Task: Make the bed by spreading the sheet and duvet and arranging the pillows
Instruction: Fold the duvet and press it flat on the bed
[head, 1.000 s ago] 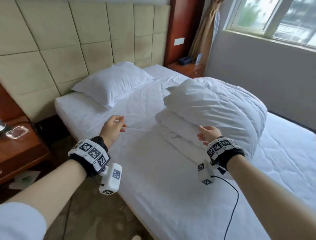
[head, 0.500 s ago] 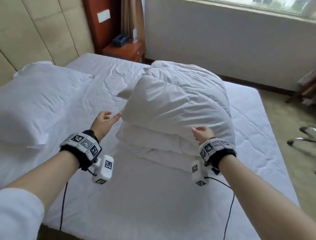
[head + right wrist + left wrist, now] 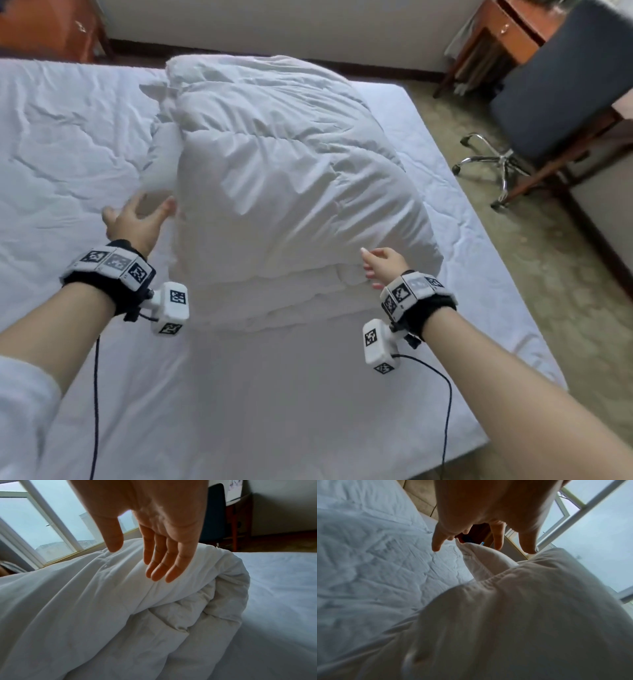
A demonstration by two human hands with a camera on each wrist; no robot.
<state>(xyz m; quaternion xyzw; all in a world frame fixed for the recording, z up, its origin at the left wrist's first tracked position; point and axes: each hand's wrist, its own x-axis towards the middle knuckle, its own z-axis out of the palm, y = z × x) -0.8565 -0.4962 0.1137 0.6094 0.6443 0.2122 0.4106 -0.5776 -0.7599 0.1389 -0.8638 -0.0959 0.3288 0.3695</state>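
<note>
A bulky white duvet [image 3: 294, 185] lies folded in a high heap in the middle of the bed, on the wrinkled white sheet [image 3: 72, 137]. My left hand [image 3: 137, 219] hovers at the heap's left side with fingers spread, holding nothing; the left wrist view shows those fingers [image 3: 498, 540] above a duvet corner [image 3: 479, 559]. At the heap's near right edge my right hand [image 3: 380, 265] is open. In the right wrist view its straight fingers [image 3: 159, 563] hang just above the duvet's fold [image 3: 120, 595]. No pillow is in view now.
Beyond the bed's right edge is carpet, with a swivel chair on a chrome base [image 3: 493, 168] and a wooden desk [image 3: 507, 31]. A wooden nightstand [image 3: 48, 27] stands at the far left. A window [image 3: 34, 524] runs behind the bed.
The view has swung right and down, so the pillow and headboard left the frame. Both hands have moved closer to the duvet heap, one at each side, still holding nothing.
</note>
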